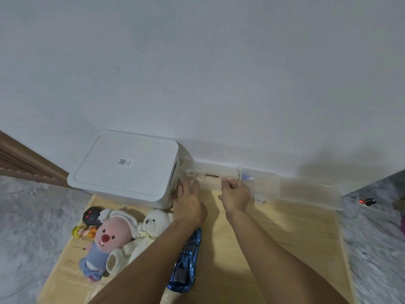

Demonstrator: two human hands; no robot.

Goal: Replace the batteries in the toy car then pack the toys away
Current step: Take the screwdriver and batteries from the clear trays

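At the far left a brown wooden strip runs down to the grey floor, and a pale wooden mat lies over the floor against the white wall. On the mat's left part sits a heap of toys: a black round toy with red eyes, a small yellow doll, a pink-faced plush in blue clothes and a white teddy bear, all touching one another. Behind them, against the wall, stands a white storage box with its lid on. The blue toy car lies upside down on the mat, just right of the plush toys and partly under the left forearm, with a dark part showing on its underside. The left hand reaches forward with fingers spread and loose, its fingertips at the front edge of a clear plastic case that sits by the wall just right of the storage box. The right hand has its fingers curled and pinches the same case's front edge. A second clear case and an open clear lid lie further right. At the far right, on the floor, is a small black device with a red light.
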